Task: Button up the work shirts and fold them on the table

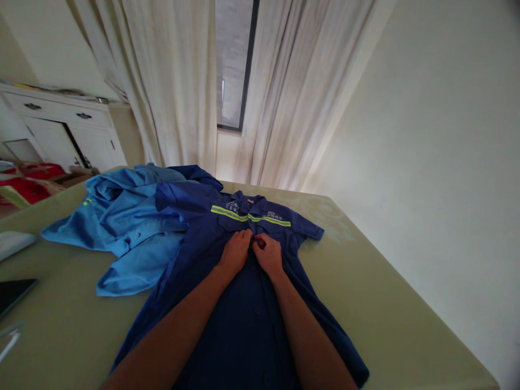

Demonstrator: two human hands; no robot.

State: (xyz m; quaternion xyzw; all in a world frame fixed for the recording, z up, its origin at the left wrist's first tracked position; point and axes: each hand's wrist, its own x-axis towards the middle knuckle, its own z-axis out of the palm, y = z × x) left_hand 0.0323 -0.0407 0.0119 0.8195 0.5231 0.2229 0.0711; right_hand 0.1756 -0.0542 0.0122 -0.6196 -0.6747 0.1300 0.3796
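A dark blue short-sleeved work shirt [247, 319] with a yellow-green reflective band across the chest lies front up on a pale green bed surface [377, 303]. My left hand [234, 250] and my right hand [268, 252] meet at the shirt's front opening just below the band. Both hands have curled fingers pinching the fabric of the placket, fingertips nearly touching each other. Whatever lies between the fingertips is too small to make out.
Light blue garments [125, 227] are heaped to the left, partly under the dark shirt. A dark tablet [14, 292] and a white object [12, 242] lie at the left edge. White drawers [60, 124] stand far left, curtains and a window behind, a wall on the right.
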